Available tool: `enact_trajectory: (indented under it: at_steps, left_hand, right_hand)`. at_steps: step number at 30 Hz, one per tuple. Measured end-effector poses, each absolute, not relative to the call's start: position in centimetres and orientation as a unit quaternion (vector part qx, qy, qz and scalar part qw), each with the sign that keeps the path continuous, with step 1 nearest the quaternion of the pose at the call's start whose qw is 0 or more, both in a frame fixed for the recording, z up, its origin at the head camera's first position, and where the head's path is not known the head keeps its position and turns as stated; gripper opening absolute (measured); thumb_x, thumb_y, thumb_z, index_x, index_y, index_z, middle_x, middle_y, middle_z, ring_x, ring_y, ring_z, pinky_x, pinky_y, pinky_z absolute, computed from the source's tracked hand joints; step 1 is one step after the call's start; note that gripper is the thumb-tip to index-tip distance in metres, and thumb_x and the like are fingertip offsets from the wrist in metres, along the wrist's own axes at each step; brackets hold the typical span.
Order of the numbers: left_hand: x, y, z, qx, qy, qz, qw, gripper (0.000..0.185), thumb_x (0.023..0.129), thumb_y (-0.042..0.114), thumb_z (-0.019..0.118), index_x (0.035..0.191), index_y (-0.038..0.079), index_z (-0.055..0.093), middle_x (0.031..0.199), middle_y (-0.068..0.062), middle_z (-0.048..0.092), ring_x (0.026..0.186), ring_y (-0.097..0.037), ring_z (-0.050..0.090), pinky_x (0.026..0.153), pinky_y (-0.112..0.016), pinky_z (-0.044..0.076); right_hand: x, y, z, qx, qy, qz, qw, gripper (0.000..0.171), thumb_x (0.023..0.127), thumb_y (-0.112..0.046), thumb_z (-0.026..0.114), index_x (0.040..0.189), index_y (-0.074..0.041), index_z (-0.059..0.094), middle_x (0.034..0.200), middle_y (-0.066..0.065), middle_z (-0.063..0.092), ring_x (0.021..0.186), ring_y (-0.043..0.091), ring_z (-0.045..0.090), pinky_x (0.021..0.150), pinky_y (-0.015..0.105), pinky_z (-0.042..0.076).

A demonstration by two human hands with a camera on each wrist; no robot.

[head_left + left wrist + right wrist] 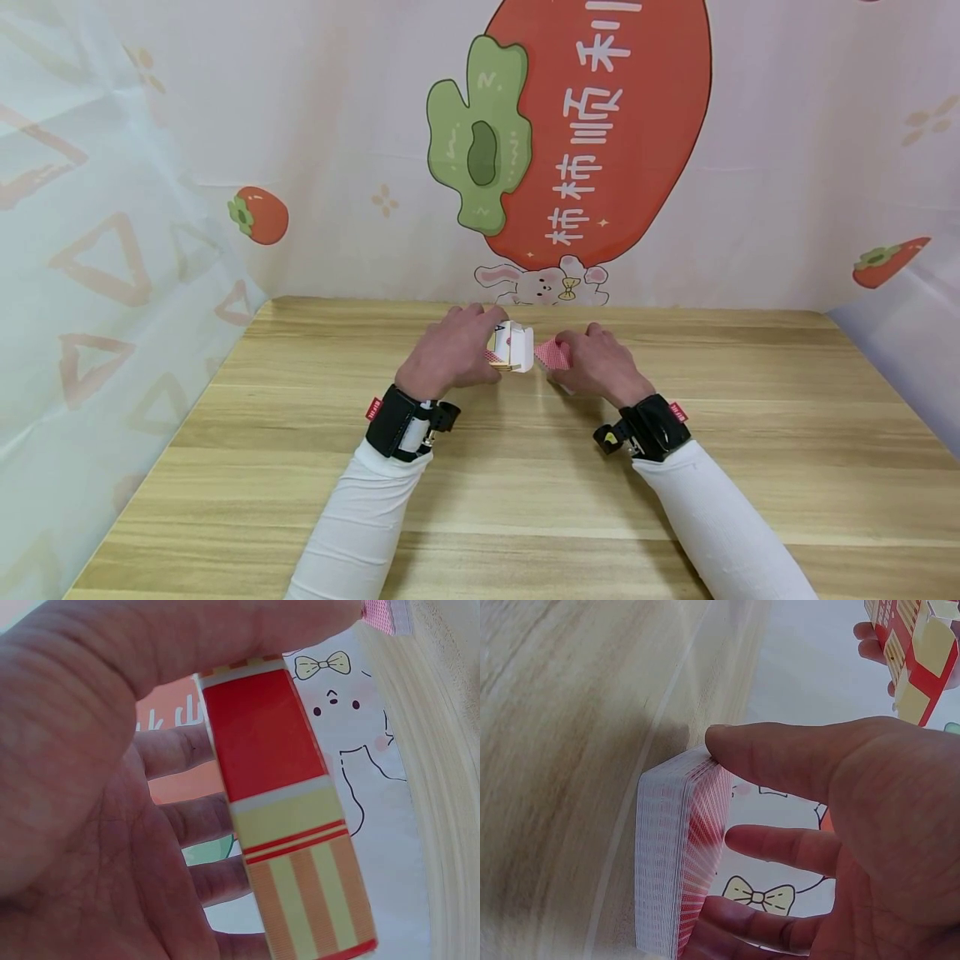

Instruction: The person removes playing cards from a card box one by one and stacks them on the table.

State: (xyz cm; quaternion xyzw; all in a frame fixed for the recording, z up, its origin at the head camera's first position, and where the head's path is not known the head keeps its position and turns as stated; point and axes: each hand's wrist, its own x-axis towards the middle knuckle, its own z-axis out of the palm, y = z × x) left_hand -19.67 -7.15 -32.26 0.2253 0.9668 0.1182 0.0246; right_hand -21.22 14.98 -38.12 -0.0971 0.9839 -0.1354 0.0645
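Head view over a light wooden table [525, 483]: at left, the left hand [450, 354], in a white sleeve [360, 525] with a black wrist strap [397, 421], grips a small card box [512, 346] just above the tabletop near the far edge. The box is white with red and cream stripes, and a letter A shows on the face turned toward the camera. Whether anything lies inside the box cannot be told. The left wrist view shows the thumb [225, 630] pressed on the top of the box's narrow side [289, 817], a red panel above orange and cream stripes, with curled fingers [187, 817] behind it.

Just right of the box, nearly touching it, sits a deck of playing cards [553, 353] with red patterned backs, outside the box and pinched by the right hand [600, 367]. The right wrist view shows the deck [679, 855] squared and standing on edge close to the table, the thumb [780, 754] on its upper corner and fingers [780, 851] curled along its face and lower end; the box [919, 656] appears at upper right of that view.

Behind both hands hangs a backdrop [585, 133] printed with a large persimmon, Chinese characters and a rabbit with a bow.
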Motion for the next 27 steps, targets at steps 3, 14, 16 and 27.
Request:
enact_trajectory:
  at_steps: [3, 14, 16, 27]
  left_hand:
    - [-19.69, -7.14, -32.34, 0.225, 0.967, 0.119, 0.025, 0.071, 0.073, 0.021, 0.089, 0.137, 0.014, 0.056, 0.111, -0.007, 0.059, 0.095, -0.025, 0.054, 0.074, -0.039, 0.052]
    - [-19.68, -7.13, -32.36, 0.228, 0.967, 0.114, 0.021, 0.07, 0.073, 0.021, 0.089, 0.136, 0.014, 0.057, 0.113, -0.008, 0.06, 0.097, -0.026, 0.055, 0.076, -0.041, 0.053]
    - [-19.66, -7.13, -32.34, 0.228, 0.967, 0.114, 0.022, 0.07, 0.073, 0.021, 0.088, 0.136, 0.014, 0.057, 0.113, -0.008, 0.06, 0.097, -0.026, 0.055, 0.077, -0.041, 0.053]
    - [-19.71, -7.13, -32.36, 0.229, 0.966, 0.116, 0.023, 0.07, 0.073, 0.021, 0.088, 0.136, 0.014, 0.057, 0.114, -0.008, 0.06, 0.098, -0.025, 0.055, 0.077, -0.04, 0.053]
  right_hand:
    - [-21.2, 14.99, -38.18, -0.097, 0.984, -0.132, 0.064, 0.065, 0.084, -0.034, 0.079, 0.14, -0.009, 0.058, 0.11, 0.018, 0.056, 0.103, 0.035, 0.051, 0.077, 0.046, 0.05]
    - [-21.26, 15.08, -38.36, -0.102, 0.983, -0.143, 0.06, 0.062, 0.086, -0.034, 0.08, 0.138, -0.007, 0.059, 0.107, 0.017, 0.056, 0.099, 0.034, 0.052, 0.074, 0.044, 0.049]
    - [-21.28, 15.06, -38.37, -0.102, 0.982, -0.144, 0.061, 0.062, 0.085, -0.034, 0.08, 0.138, -0.007, 0.059, 0.107, 0.016, 0.056, 0.1, 0.034, 0.051, 0.075, 0.044, 0.049]
    - [-21.2, 14.98, -38.25, -0.1, 0.982, -0.148, 0.061, 0.062, 0.085, -0.033, 0.08, 0.137, -0.006, 0.059, 0.108, 0.016, 0.058, 0.101, 0.033, 0.051, 0.077, 0.044, 0.049]
